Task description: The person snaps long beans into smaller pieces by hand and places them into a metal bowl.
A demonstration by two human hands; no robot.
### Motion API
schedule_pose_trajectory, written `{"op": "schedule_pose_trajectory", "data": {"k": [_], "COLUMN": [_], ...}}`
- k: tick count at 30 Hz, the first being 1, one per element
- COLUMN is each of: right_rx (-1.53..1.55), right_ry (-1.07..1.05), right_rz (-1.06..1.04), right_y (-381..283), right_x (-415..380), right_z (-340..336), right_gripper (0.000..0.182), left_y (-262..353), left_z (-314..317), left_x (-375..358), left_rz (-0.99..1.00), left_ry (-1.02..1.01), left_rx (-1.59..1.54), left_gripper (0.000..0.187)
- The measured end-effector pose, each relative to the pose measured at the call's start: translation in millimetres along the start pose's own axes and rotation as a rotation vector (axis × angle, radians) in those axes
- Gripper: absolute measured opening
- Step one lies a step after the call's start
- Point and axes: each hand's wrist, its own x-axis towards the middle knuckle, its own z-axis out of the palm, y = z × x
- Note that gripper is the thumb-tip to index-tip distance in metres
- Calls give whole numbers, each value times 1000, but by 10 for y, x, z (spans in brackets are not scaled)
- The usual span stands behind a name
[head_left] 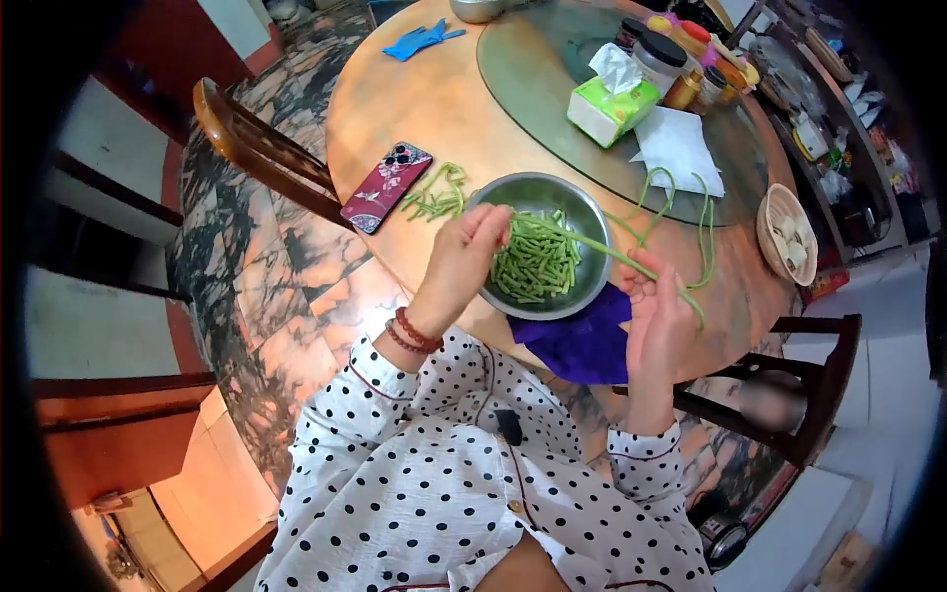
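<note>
A long green bean (592,243) stretches between my two hands over a steel bowl (599,264). My left hand (472,247) pinches one end above the bowl's left side. Lower along its length, the bean is held in the fingers of my right hand (656,306), at the bowl's right. Cut bean pieces (536,266) fill the middle of the bowl. More whole long beans (707,232) lie curled on the table to the right. A small heap of bean scraps (439,192) lies left of the bowl. Under the bowl's front edge is a purple cloth (577,345).
The round table (414,118) carries a glass turntable (523,94) with a tissue pack (612,107), white paper (681,148) and several jars (659,59). A phone (387,187) lies at the left edge, a blue glove (419,41) farther back, a basket (787,237) at right. Wooden chairs (266,148) stand alongside.
</note>
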Motion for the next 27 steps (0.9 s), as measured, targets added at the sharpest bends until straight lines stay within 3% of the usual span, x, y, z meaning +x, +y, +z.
{"op": "schedule_pose_trajectory", "data": {"k": [4,6,8,9,15,18,21,27], "right_rx": [-461,-768,-700,-566,-159,-130,-113,-122], "right_ry": [-357,-441,-425,-396,-172,-135,-108,-95], "right_rz": [-433,-751,-673,-538,-19,43,69,87], "right_y": [79,-41,-29,11,142,149,155,56], "right_x": [-379,-518,-525,-503,-219,-118,-18,61], "right_z": [154,241,288,267,131,70,-16,-19], "right_gripper": [21,17,20,23,40,40,41,41], "left_y": [-172,-328,-217,-198,-410,-464,-250,85], "left_z": [-44,-253,-396,-463,-756,-799,-738,-321], "left_x": [169,352,411,447,650,647,578,311], "left_rz": [-13,10,-36,7,16,204,270,266], "left_ry": [220,279,350,325,235,176,191,-407], "left_rx": [36,-115,2,147,640,699,882,515], "left_gripper": [34,34,40,42,33,31,30,36]}}
